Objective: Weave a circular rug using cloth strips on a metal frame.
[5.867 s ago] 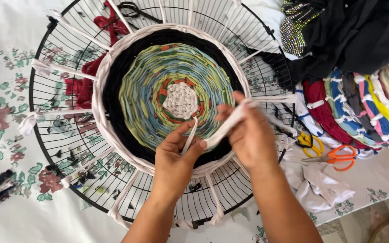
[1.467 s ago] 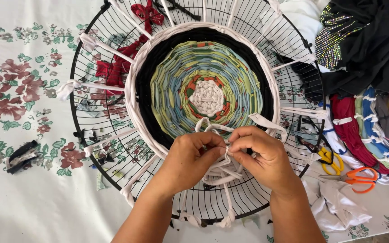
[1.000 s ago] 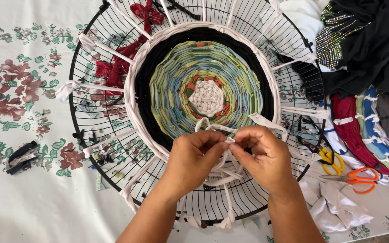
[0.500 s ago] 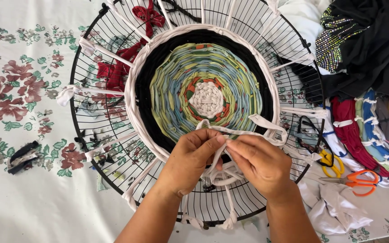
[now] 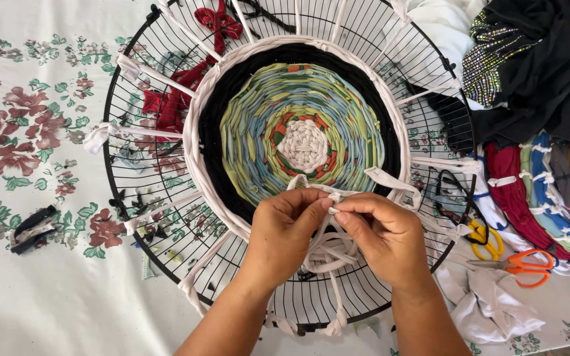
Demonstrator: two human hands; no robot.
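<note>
A round black wire fan guard lies on the table as a loom. On it sits a round woven mat with a white centre, orange, green and blue rings, a black band and a white outer ring. My left hand and my right hand meet at the mat's near edge. Both pinch a white fabric strip, which loops below my fingers and trails back over the mat's edge.
Red fabric scraps lie under the guard at the far left. Orange-handled scissors and yellow-handled scissors lie right, beside coloured fabric strips and a black sequinned garment. A small black scrap lies left on the floral tablecloth.
Earlier my hands held the white strip stretched apart over the mat's near edge. They have since come together there and keep working the strip in a small loop. The camera view shifted slightly.
</note>
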